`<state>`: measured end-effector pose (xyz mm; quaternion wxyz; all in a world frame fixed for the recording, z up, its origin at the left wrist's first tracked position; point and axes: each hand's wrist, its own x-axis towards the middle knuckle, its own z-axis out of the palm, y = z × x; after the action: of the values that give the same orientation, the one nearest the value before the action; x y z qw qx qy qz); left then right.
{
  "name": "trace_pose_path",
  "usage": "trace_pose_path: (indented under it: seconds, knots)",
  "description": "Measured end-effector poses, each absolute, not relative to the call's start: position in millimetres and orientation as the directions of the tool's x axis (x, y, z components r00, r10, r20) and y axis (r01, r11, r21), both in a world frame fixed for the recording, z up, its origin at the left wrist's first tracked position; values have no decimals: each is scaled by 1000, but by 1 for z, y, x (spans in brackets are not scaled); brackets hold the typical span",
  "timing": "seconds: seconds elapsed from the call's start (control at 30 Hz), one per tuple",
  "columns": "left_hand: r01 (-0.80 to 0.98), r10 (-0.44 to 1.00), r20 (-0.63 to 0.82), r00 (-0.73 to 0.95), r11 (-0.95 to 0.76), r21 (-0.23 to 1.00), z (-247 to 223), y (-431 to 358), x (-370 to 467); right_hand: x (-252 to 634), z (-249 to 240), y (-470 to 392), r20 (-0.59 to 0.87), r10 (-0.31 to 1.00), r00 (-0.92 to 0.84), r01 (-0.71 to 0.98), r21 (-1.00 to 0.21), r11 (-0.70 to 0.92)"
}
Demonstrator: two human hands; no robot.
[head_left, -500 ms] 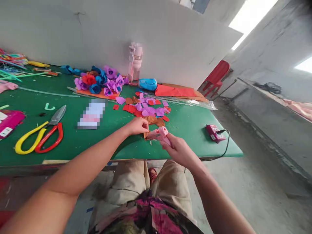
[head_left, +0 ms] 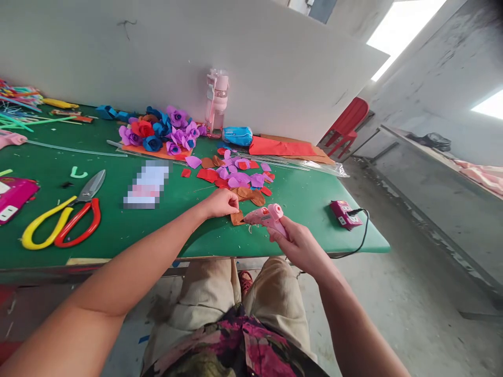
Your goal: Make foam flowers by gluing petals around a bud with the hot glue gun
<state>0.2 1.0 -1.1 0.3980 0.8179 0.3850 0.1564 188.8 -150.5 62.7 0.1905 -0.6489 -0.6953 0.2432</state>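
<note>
Near edge: your trousered knees [head_left: 214, 283] sit below the near edge of the green worktop [head_left: 322, 201].

Just inside that edge, right of its middle, the brown paper piece [head_left: 237, 218] lies on the surface. Your left hand [head_left: 222, 203] pinches its far side between thumb and fingers. Your right hand [head_left: 295, 236] is wrapped round the handle of the pink hot-glue gun [head_left: 264, 215]. Hands are apart, the gun's barrel between them.

Key relation: the paper lies to the left of the gun. The barrel's long axis runs nearly parallel to the near edge, nose toward the worktop's left end and dipping slightly toward you. The tip is at the paper's right-hand side; contact cannot be told. Your left hand is the nearer to the paper; your right reaches it only through the gun.

Toward the left end, scissors [head_left: 84, 198] with one yellow and one red handle point away from you. Near the right end stands a magenta power block [head_left: 346, 215], a black cord plugged in.

Beyond your left hand: loose brown, red and purple petals [head_left: 239, 179]. Toward the far edge: finished paper flowers [head_left: 183, 137], a pink bottle [head_left: 217, 104], red paper [head_left: 281, 146].

Writing: marks on gun and block too small to read; no brand legible.
</note>
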Motion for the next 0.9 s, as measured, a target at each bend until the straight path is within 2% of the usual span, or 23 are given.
trace_pose_path:
  seconds: [0.37, 0.57, 0.8, 0.9]
  knots:
    - [503, 753, -52, 656, -384, 774, 4, -2, 1, 181, 59, -142, -117, 988, -97, 851, -525, 22]
    - [512, 754, -53, 655, -392, 764, 3, -1, 1, 186, 68, -144, -99, 993, -66, 901, -434, 17]
    - [512, 746, -66, 663, -387, 767, 2, 0, 1, 190, 71, -145, -45, 996, -74, 843, -537, 38]
    - [503, 748, -55, 661, -387, 773, 0, 1, 0, 186, 67, -144, -79, 993, -86, 857, -514, 34]
